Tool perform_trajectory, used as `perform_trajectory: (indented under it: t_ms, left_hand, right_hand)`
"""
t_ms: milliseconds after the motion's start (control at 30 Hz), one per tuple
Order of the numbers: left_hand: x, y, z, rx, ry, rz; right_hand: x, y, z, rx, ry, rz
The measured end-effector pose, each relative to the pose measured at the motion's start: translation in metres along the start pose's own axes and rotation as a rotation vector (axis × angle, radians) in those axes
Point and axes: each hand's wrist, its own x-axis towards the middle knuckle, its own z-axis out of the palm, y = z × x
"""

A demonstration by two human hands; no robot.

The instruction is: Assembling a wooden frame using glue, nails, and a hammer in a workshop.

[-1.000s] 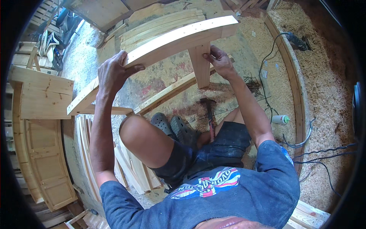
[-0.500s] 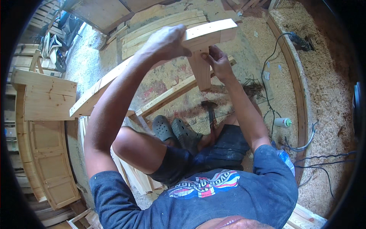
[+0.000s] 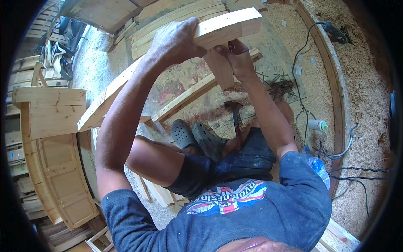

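A long pale wooden plank runs from lower left up to the top right, with a short wooden block standing under it near its far end. My left hand grips the plank from above, close to that end. My right hand holds the short block just under the plank, fingers wrapped round its top. A hammer lies below on the floor by my leg, untouched.
A second wooden strip lies on the floor under the plank. A heap of nails, a small white bottle with a green cap and cables lie to the right on sawdust. Panelled wooden pieces stand at the left.
My left hand has slid along the plank from its lower left part up to the end near the block. The right hand stays on the block.
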Motion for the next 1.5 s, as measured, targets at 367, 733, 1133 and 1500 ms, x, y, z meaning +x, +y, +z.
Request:
perform_trajectory:
  t_ms: [367, 733, 1133, 1500]
  left_hand:
    - [0.001, 0.005, -0.003, -0.043, -0.046, -0.081]
    - [-0.001, 0.010, -0.004, -0.033, -0.071, -0.089]
    - [-0.006, 0.010, -0.012, 0.063, -0.034, -0.040]
    - [-0.016, 0.040, -0.018, 0.096, 0.045, -0.095]
  right_hand:
    - [-0.001, -0.008, 0.000, -0.010, -0.015, 0.043]
    - [-0.006, -0.008, -0.001, -0.054, -0.036, 0.012]
    - [0.013, -0.022, -0.183, -0.713, 0.162, 0.031]
    - [-0.047, 0.100, -0.286, -1.532, 0.070, 0.565]
